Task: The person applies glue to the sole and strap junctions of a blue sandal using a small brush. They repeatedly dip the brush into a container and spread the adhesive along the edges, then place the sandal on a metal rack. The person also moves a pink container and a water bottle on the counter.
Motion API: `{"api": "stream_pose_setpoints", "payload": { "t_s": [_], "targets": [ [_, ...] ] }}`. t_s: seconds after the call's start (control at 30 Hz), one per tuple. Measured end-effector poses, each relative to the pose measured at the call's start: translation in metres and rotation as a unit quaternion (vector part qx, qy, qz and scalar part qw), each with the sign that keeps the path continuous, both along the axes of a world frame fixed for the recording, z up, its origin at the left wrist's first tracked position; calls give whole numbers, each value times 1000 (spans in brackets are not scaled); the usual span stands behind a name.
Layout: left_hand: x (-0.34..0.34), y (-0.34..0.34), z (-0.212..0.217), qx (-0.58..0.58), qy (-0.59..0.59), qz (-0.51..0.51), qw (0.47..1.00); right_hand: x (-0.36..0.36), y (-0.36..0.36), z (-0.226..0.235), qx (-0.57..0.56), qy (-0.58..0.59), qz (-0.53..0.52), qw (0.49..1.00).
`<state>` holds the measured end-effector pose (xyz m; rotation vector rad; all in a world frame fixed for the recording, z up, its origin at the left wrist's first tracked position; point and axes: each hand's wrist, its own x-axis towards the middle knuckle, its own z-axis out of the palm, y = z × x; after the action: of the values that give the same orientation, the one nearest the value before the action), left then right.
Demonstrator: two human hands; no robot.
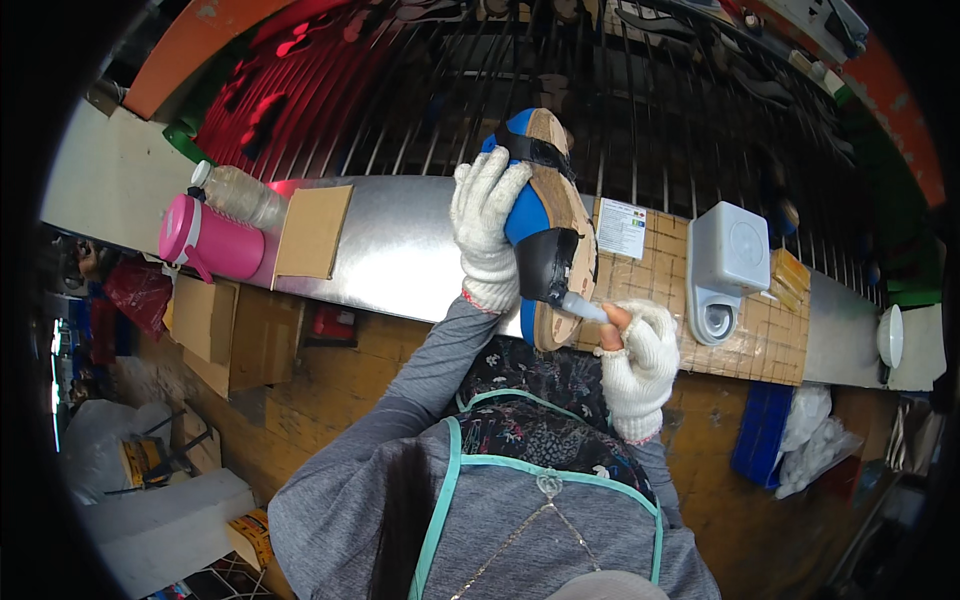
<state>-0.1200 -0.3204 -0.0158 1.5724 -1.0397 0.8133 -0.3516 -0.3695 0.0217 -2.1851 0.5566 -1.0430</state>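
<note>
A sandal (567,215) on a blue shoe last stands tilted in front of me, its tan underside facing right and black straps wrapped around its edges. My left hand (486,205), in a white knitted glove, is closed around its left side near the upper strap. In my right hand (642,365), gloved with the thumb and a fingertip bare, is a pale grey stick-like tool (584,307). Its end touches the sandal's lower part beside the wide black strap. What kind of tool it is, I cannot make out.
Beyond the metal bench (390,245) runs a rack of metal bars (620,120) carrying shoe parts. A pink jug (225,240), clear bottle (245,196) and cardboard piece (312,232) sit left. Right are a white dispenser (728,250) and printed card (621,228); below, a blue crate (762,432).
</note>
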Motion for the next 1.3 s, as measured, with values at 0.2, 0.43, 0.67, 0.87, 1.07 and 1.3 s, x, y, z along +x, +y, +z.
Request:
{"api": "stream_pose_setpoints", "payload": {
  "t_s": [0.2, 0.43, 0.67, 0.87, 1.07, 1.3],
  "targets": [
    [2, -4, -5, -1, 23, -18, 1000, 14, -13, -1, 31, -103, 30, 994],
    [4, -4, -4, 31, 44, 6, 999, 17, -10, 12, 297, -51, 82, 950],
    [6, 5, -10, 78, 64, 39, 994, -4, 15, 18, 308, 20, 53, 950],
    [5, 8, -10, 99, 50, 59, 992, 5, 15, 14, 263, 9, 29, 964],
    [9, 10, -8, 87, 15, 66, 994, 10, 10, 14, 179, 24, -24, 983],
    [8, 8, -2, 105, 46, 64, 991, 16, 5, 8, 155, -29, 2, 987]
  ]
}}
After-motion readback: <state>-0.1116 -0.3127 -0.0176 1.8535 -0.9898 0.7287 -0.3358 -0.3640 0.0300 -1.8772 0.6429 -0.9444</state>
